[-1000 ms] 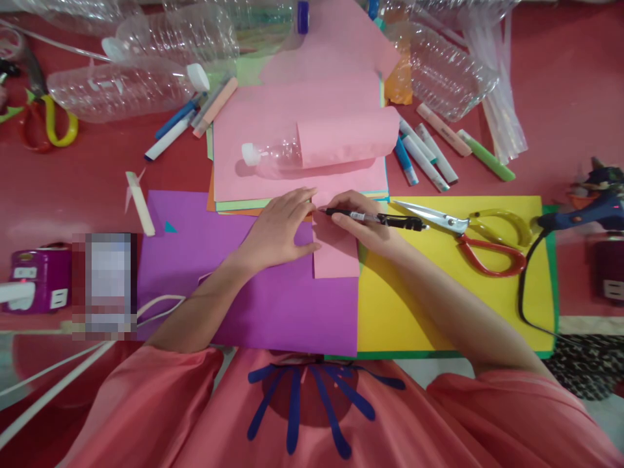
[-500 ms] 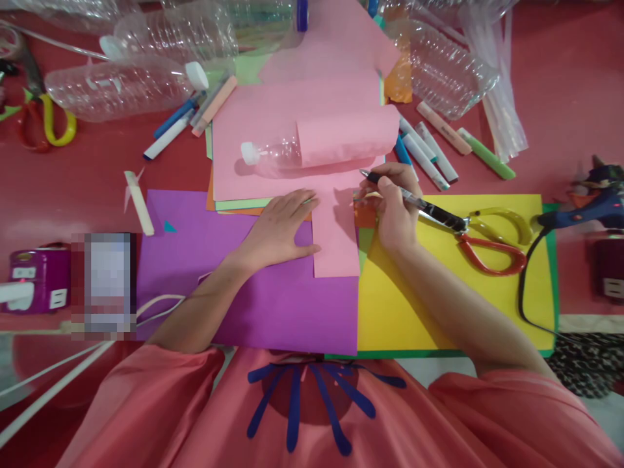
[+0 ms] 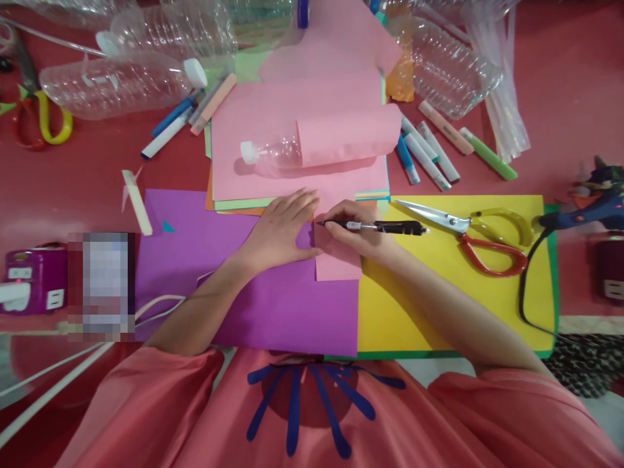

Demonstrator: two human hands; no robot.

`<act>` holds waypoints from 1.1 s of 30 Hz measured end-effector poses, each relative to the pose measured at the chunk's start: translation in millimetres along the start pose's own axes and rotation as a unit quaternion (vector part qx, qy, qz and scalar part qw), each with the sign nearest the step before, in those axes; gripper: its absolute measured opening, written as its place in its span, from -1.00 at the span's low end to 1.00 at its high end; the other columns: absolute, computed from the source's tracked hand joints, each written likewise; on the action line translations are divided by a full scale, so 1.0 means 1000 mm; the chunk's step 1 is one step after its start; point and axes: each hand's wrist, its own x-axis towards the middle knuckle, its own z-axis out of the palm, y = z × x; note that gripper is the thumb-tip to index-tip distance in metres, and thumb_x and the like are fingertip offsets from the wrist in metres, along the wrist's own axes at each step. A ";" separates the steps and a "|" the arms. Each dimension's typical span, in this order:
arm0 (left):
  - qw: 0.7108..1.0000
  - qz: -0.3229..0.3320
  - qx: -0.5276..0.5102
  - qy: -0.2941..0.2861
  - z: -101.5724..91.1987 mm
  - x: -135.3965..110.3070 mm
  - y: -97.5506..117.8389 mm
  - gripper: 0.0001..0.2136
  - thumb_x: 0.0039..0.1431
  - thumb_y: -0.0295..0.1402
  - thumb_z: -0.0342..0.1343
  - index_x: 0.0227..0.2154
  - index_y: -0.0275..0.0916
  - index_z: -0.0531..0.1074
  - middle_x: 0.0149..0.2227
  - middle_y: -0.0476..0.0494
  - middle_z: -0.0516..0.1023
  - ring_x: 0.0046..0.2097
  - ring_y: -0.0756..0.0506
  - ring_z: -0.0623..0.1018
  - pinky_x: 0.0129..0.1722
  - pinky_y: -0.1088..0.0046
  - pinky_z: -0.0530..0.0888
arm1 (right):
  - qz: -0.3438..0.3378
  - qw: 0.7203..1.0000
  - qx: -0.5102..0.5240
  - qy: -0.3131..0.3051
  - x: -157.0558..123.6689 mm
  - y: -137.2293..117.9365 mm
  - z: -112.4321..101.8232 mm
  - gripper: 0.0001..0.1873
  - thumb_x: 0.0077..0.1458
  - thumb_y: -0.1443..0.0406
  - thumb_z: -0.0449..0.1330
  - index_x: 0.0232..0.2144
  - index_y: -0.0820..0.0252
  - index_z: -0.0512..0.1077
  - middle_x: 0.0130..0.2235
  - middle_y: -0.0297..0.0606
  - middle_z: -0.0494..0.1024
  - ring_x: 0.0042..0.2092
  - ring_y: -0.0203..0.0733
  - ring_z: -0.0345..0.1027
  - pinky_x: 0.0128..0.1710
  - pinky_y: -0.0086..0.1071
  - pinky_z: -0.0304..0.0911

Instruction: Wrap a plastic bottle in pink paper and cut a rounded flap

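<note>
My right hand (image 3: 363,227) grips a black pen (image 3: 397,227), its tip at the left side of a pink paper strip (image 3: 337,263). The strip lies over the seam between a purple sheet (image 3: 292,312) and a yellow sheet (image 3: 414,312). My left hand (image 3: 277,227) rests flat with fingers spread, its fingertips and thumb at the strip's left edge. Above the hands, a clear plastic bottle (image 3: 277,151) with a white cap lies on a stack of pink paper (image 3: 234,117). Pink paper (image 3: 348,136) is wrapped around its right part.
Scissors (image 3: 453,224) lie on the yellow sheet, right of my right hand. Markers (image 3: 424,156) lie right of the stack, more markers (image 3: 168,133) to its left. Clear bottles (image 3: 117,84) line the back. A glue gun (image 3: 580,214) with a cable sits at the right, a phone (image 3: 104,279) at the left.
My right hand has moved left and down with the pen, bringing the tip to the strip's left edge. The scissors' blades are now uncovered. My left hand stays nearly still.
</note>
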 end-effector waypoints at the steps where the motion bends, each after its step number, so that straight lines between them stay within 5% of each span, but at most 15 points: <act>1: 1.000 -0.001 0.002 -0.003 0.000 0.000 0.000 -0.27 0.12 -0.12 0.21 0.28 -0.35 0.15 0.37 -0.37 0.17 0.40 -0.30 0.14 0.36 0.07 0.14 | 0.005 1.000 -0.006 -0.006 0.000 0.000 0.001 -0.86 0.03 0.23 0.20 -0.38 0.17 0.47 -0.40 -0.27 0.62 -0.41 -0.26 0.46 -0.39 -0.36 0.32; 17: 1.000 -0.001 0.000 -0.016 0.000 0.001 0.000 -0.26 0.13 -0.13 0.21 0.30 -0.35 0.12 0.38 -0.38 0.15 0.41 -0.30 0.12 0.36 0.08 0.12 | -0.006 0.998 -0.037 -0.050 0.000 0.005 -0.001 -0.85 0.08 0.25 0.20 -0.33 0.16 0.54 -0.33 -0.27 0.66 -0.42 -0.32 0.45 -0.40 -0.42 0.36; 33: 1.000 0.000 0.005 -0.023 -0.002 0.001 0.001 -0.26 0.14 -0.15 0.22 0.30 -0.33 0.11 0.38 -0.38 0.15 0.41 -0.32 0.12 0.36 0.05 0.13 | -0.025 0.998 -0.047 -0.020 0.000 0.002 0.002 -0.87 0.02 0.28 0.21 -0.41 0.20 0.54 -0.34 -0.21 0.67 -0.41 -0.29 0.48 -0.37 -0.41 0.37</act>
